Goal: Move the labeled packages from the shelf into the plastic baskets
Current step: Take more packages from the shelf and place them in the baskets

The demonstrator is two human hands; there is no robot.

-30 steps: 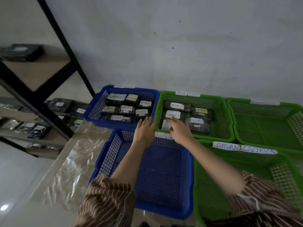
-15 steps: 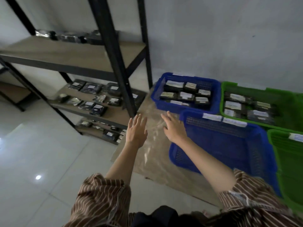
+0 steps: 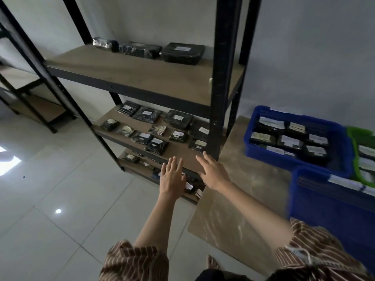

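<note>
Head view shows you the packages (image 3: 156,143), dark wrapped parcels with white labels, spread over the middle board of the black metal shelf (image 3: 222,82). They lie in loose rows from the board's back edge to its front edge, most of them slightly apart. One small package (image 3: 197,144) sits close to the front right corner, just beside the right front post. Three bigger parcels (image 3: 182,52) line the back edge of the top board, and a few more lie on the bottom board, partly hidden behind your hands.

Your left hand (image 3: 172,178) is stretched out flat, palm down, fingers straight and a little spread, holding nothing; it hangs in front of the middle board's front edge. Your right hand (image 3: 212,172) reaches beside it, also flat with straight fingers and gripping nothing, its fingertips near the front right corner of that board, not touching any package that you can see.

To your right, a blue basket (image 3: 343,142) against the wall already holds labelled packages packed close together. A second blue basket (image 3: 328,205) stands nearer to you, with white tags on its far rim; its inside is mostly out of view. A green basket (image 3: 359,134) shows at the right edge, with labelled packs in it. The baskets rest on a brown sheet (image 3: 239,209) laid over the pale floor tiles (image 3: 60,189).
</note>
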